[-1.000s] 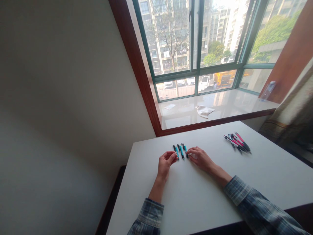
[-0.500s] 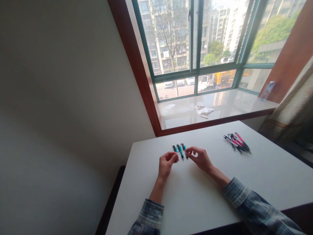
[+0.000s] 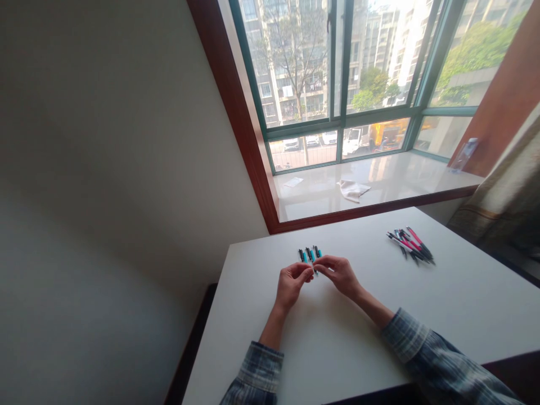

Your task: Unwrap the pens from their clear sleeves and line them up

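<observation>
Three blue-and-black pens (image 3: 310, 254) lie close together side by side on the white table (image 3: 337, 337), pointing away from me. My left hand (image 3: 291, 284) and my right hand (image 3: 340, 274) meet fingertip to fingertip over the pens' near ends and pinch them from both sides. The near ends are hidden under my fingers. Both of my forearms, in plaid sleeves, reach in from the table's front edge.
A loose bunch of red and black pens (image 3: 411, 245) lies at the table's far right. Behind the table is a window sill (image 3: 379, 188) with a crumpled white cloth (image 3: 353, 190), a paper scrap and a plastic bottle (image 3: 464, 153). A curtain hangs at the right.
My hands have drawn together from either side of the blue pens until the fingertips meet. The pens now lie closer together than a second ago.
</observation>
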Action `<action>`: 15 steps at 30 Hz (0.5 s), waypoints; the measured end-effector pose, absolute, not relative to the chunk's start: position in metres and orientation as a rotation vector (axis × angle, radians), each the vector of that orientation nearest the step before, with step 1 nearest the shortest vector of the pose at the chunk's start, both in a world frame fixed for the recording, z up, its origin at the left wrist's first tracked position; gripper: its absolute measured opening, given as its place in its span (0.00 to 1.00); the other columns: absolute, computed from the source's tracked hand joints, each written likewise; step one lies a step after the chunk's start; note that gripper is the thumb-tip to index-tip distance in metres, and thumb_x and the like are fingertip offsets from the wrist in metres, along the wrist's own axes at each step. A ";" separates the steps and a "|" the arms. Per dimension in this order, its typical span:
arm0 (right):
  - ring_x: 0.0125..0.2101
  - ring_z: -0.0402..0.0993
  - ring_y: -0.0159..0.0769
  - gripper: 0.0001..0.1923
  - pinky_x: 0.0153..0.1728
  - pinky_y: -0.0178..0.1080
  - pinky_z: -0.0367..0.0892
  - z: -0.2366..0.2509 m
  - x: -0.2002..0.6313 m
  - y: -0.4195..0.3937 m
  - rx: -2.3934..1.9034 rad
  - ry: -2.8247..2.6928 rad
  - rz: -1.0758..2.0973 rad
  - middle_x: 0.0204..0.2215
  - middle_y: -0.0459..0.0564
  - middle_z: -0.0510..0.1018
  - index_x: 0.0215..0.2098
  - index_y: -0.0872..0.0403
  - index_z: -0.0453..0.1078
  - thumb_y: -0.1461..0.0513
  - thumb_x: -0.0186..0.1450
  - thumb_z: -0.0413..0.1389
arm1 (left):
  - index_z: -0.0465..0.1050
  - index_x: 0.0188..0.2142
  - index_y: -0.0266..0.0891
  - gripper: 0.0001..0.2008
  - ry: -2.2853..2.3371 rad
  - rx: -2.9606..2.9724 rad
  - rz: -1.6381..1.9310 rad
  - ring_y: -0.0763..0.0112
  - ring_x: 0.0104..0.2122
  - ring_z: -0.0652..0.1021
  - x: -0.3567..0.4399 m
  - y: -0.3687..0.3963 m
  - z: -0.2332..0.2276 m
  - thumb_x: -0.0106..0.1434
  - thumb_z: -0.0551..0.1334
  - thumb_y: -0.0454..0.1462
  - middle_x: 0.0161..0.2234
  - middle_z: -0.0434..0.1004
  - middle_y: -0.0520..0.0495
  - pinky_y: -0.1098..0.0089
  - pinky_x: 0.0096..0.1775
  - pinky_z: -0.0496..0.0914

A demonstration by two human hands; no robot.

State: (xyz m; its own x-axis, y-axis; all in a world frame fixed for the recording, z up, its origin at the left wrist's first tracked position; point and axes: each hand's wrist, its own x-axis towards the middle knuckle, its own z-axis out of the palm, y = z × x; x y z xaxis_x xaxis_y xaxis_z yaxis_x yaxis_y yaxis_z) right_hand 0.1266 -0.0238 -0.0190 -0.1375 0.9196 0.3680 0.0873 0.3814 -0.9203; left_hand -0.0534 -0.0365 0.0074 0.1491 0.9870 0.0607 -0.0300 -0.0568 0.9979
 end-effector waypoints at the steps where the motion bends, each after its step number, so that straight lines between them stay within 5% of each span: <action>1: 0.34 0.81 0.41 0.14 0.39 0.41 0.75 -0.018 0.126 -0.024 -0.932 -1.535 0.957 0.33 0.50 0.85 0.38 0.52 0.81 0.50 0.66 0.62 | 0.83 0.34 0.35 0.15 1.050 1.301 1.151 0.67 0.28 0.79 -0.053 -0.037 0.008 0.56 0.74 0.46 0.26 0.82 0.44 0.68 0.35 0.74; 9: 0.36 0.78 0.42 0.12 0.41 0.44 0.73 -0.017 0.143 0.003 -1.009 -1.651 0.539 0.36 0.52 0.83 0.39 0.51 0.79 0.54 0.72 0.56 | 0.81 0.48 0.34 0.26 1.121 1.215 1.282 0.67 0.29 0.82 -0.069 -0.031 0.007 0.58 0.72 0.51 0.34 0.85 0.41 0.67 0.36 0.76; 15: 0.38 0.75 0.45 0.12 0.43 0.46 0.72 -0.026 0.147 0.028 -0.973 -1.933 0.338 0.35 0.53 0.82 0.40 0.49 0.79 0.58 0.74 0.53 | 0.82 0.42 0.34 0.22 1.201 1.180 1.395 0.71 0.26 0.79 -0.073 -0.029 0.002 0.60 0.70 0.52 0.29 0.82 0.45 0.72 0.31 0.73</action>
